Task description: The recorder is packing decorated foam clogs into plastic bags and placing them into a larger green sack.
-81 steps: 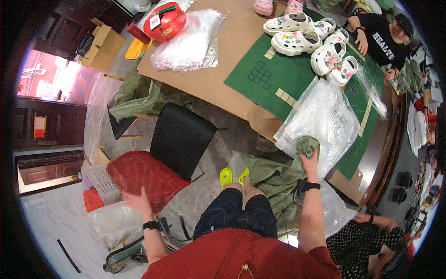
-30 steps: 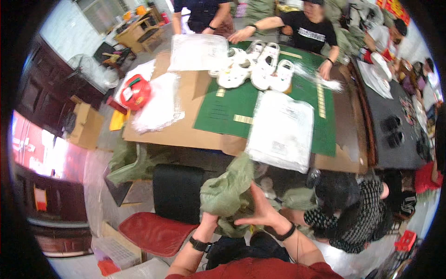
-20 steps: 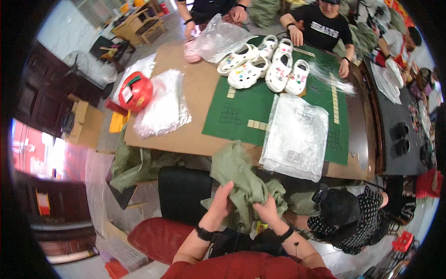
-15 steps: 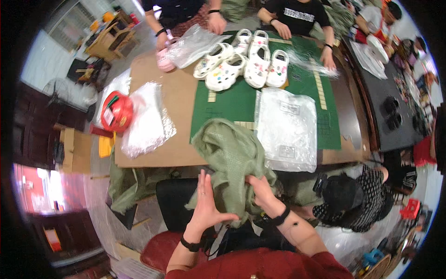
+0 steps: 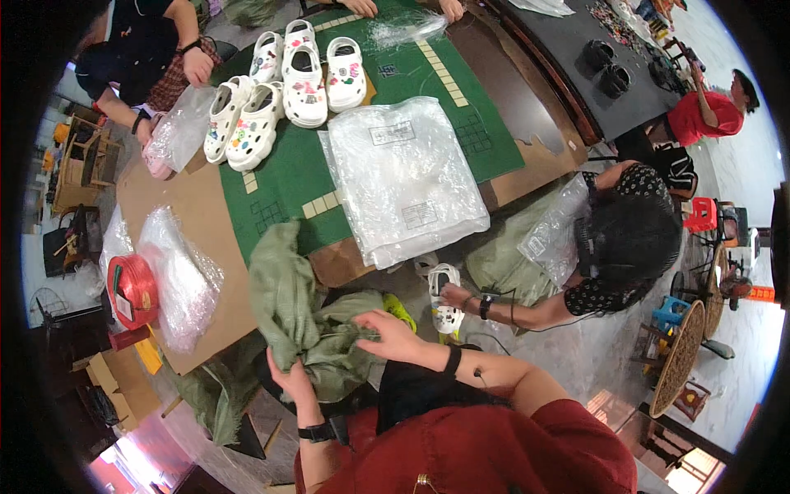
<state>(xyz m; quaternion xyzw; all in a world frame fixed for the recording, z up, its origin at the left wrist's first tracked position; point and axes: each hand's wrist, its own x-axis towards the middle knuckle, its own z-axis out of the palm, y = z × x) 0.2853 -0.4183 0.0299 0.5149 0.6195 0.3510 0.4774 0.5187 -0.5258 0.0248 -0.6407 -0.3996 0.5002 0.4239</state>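
A crumpled green woven sack (image 5: pixel 284 288) hangs over the table's near edge and bunches up in front of me. My left hand (image 5: pixel 292 383) is closed round its lower part. Against the sack's right side is my right hand (image 5: pixel 391 336), with fingertips and thumb on a fold of the cloth; what lies under the fingers is partly hidden. Just beyond that hand, a bright yellow-green item (image 5: pixel 399 313), partly covered, shows beside the sack.
White clogs with colourful charms (image 5: pixel 304 86) stand on the green mat (image 5: pixel 494 140). Nearer lie clear plastic bags (image 5: pixel 411 181). At left, a red spool (image 5: pixel 132 290) sits beside more bags (image 5: pixel 177 276). A crouching co-worker's hand (image 5: pixel 457 296) touches a white clog (image 5: pixel 445 309) at right.
My view has swung to the right, shifting the table leftward. My left hand has gone from spread to closed on the sack. The crouching co-worker now reaches to a white clog.
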